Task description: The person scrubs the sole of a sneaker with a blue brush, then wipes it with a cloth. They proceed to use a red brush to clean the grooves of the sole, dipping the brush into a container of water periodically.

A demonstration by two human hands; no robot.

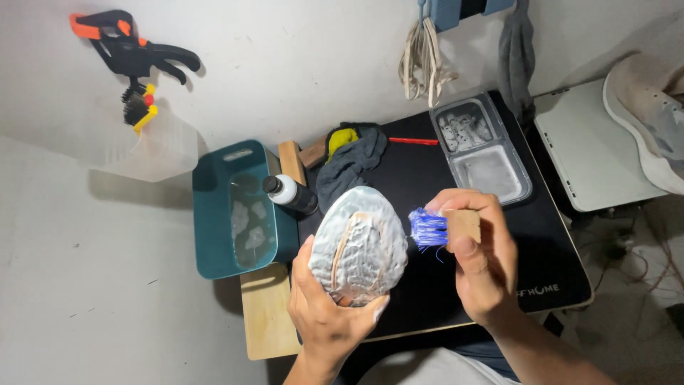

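A foam-covered shoe with its grey ridged sole turned upward [362, 246] is held above the black surface [456, 285] by the left hand [329, 314], whose fingers are closed around the lower end of the shoe. A wooden-handled brush with blue bristles [443, 228] is gripped by the closed fingers of the right hand [484, 260], and the bristles are pointed at the right edge of the sole, just beside it or touching it. Behind the shoe, a bottle with a black cap [291, 192] lies next to a teal plastic tub of soapy water [231, 210]. A dark grey cloth [349, 165] is bunched behind the shoe, and a clear two-part plastic tray [481, 148] rests further right on the surface.
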